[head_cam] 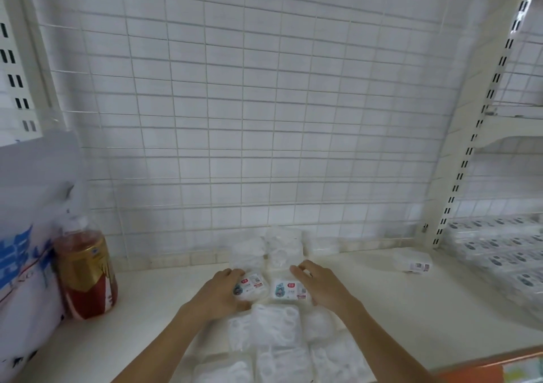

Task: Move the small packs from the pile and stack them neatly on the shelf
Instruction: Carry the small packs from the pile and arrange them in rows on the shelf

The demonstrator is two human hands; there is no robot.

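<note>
On shelf (382,303), mid-task.
Placed: few small packs (282,247) at back.
Left hand (219,291): gripping labelled pack (252,286).
Right hand (321,285): gripping second pack (289,289).
Left: front pile (279,344), mostly untouched.

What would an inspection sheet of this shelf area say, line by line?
Surface: pale cream shelf board, bare at left and right.
Job's things: small clear-wrapped white packs piled at front; more stacked by the wire grid back; two label-up packs, one under the left hand, one under the right.
Clutter: red-and-gold can in clear wrap; blue-printed white bag; lone pack at right.
Hands: left hand and right hand each rest on a labelled pack.
Cables: nothing seen.
Surroundings: white tiled wall; neighbouring shelf of packs.
</note>
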